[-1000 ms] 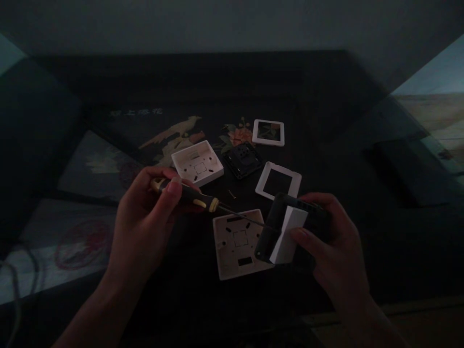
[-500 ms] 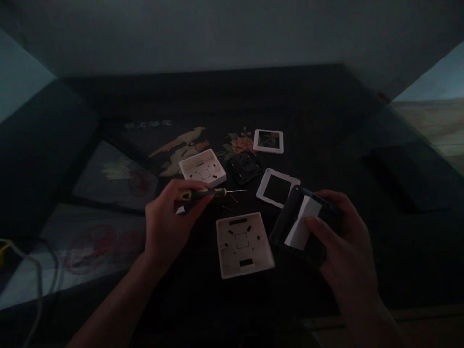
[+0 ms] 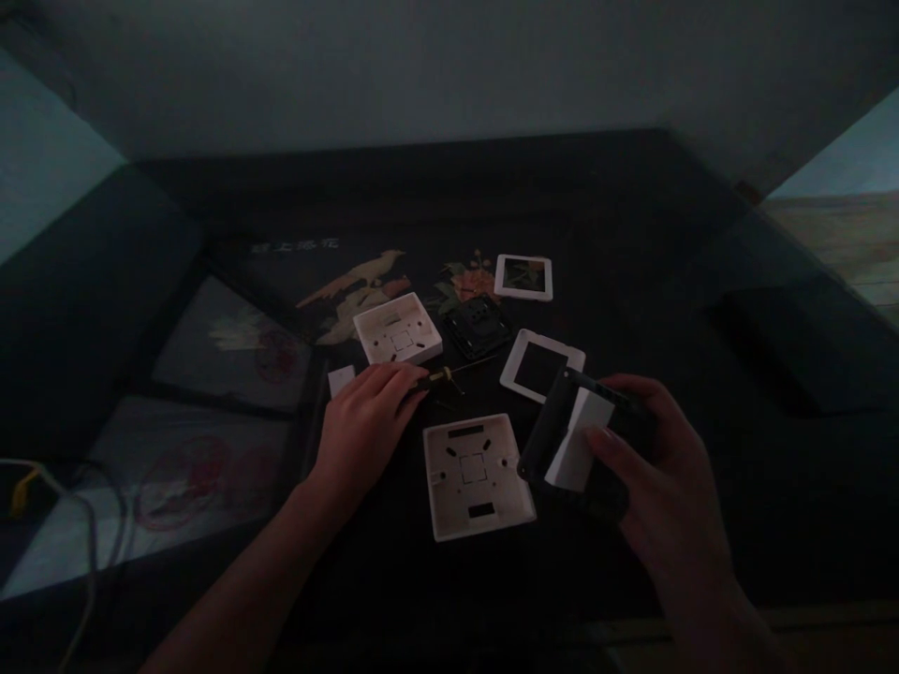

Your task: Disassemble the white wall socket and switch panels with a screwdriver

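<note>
My left hand is closed, palm down, over the handle of a screwdriver, whose thin shaft points right. Most of the handle is hidden under the fingers. In my right hand is a black wall switch module with a white rocker, tilted, my thumb on the rocker. Just left of the module lies a square white back box, open side up. A second white back box is beyond my left hand. Small screws lie near the screwdriver's shaft, dim and hard to make out.
A white cover frame lies behind the module, and another white frame farther back. Between the frames and the far box is a black plate. A small white piece sits beside my left hand. Cables hang at the left.
My left hand has lowered and moved right with the screwdriver, now palm down near the tabletop, uncovering the small white piece. My right hand still holds the switch module, almost unmoved.
</note>
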`<act>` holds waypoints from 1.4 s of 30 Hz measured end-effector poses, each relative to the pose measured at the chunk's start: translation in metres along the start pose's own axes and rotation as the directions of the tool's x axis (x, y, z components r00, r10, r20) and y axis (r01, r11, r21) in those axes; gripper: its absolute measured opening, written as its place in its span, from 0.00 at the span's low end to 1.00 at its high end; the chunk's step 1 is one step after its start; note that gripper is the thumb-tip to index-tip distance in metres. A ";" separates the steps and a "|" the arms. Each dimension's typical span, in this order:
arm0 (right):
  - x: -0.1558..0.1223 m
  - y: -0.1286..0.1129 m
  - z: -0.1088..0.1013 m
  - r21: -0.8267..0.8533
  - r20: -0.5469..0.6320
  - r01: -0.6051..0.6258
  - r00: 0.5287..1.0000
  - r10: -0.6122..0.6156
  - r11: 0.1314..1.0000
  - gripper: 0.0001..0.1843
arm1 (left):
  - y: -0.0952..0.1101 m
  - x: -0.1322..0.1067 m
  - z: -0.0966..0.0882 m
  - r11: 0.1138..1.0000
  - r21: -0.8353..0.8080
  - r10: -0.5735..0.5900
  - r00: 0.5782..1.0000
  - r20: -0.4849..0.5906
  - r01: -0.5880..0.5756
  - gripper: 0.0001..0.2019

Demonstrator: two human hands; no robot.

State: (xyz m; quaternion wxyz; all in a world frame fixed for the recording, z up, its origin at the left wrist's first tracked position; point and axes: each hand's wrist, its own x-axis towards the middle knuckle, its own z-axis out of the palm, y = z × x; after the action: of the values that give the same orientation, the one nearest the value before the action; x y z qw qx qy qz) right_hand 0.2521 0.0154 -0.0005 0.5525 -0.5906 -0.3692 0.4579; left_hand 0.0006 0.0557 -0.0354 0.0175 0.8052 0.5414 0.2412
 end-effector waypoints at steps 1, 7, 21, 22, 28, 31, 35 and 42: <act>0.000 0.000 0.000 -0.004 0.005 0.001 1.000 -0.001 1.000 0.19 | 0.000 0.000 0.000 0.999 0.035 0.012 1.000 0.005 -0.012 0.06; 0.001 0.004 0.000 -0.062 0.017 0.022 1.000 -0.021 0.998 0.19 | 0.001 0.003 0.003 0.990 0.135 0.043 0.999 0.028 -0.047 0.08; -0.006 -0.001 0.017 -0.352 0.251 0.206 0.961 -0.120 0.913 0.15 | 0.043 -0.009 -0.024 0.895 -0.351 0.327 0.940 0.099 -0.274 0.38; -0.006 -0.001 0.017 -0.353 0.262 0.215 0.957 -0.124 0.911 0.14 | 0.043 -0.010 -0.022 0.897 -0.348 0.326 0.939 0.106 -0.272 0.36; -0.007 0.000 0.014 -0.339 0.315 0.260 0.937 -0.151 0.904 0.15 | 0.047 -0.008 -0.020 0.867 -0.357 0.368 0.930 -0.012 -0.348 0.31; -0.006 0.000 0.012 -0.315 0.316 0.230 0.940 -0.126 0.921 0.13 | 0.047 -0.005 -0.028 0.833 -0.419 0.359 0.929 -0.089 -0.362 0.33; -0.004 0.000 0.009 -0.339 0.244 0.120 0.969 -0.036 0.933 0.11 | 0.019 -0.011 -0.048 0.866 -0.475 0.106 0.986 -0.125 -0.153 0.35; -0.004 0.001 0.005 -0.354 0.240 0.110 0.971 -0.024 0.929 0.12 | -0.090 -0.035 -0.058 0.933 -0.150 -0.333 0.943 -0.009 0.328 0.26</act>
State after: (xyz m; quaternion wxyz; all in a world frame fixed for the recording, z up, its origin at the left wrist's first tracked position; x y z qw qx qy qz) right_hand 0.2461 0.0130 -0.0011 0.4021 -0.6124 -0.5295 0.4277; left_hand -0.1112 0.0489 -0.0231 0.1075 0.6948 0.6503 0.2877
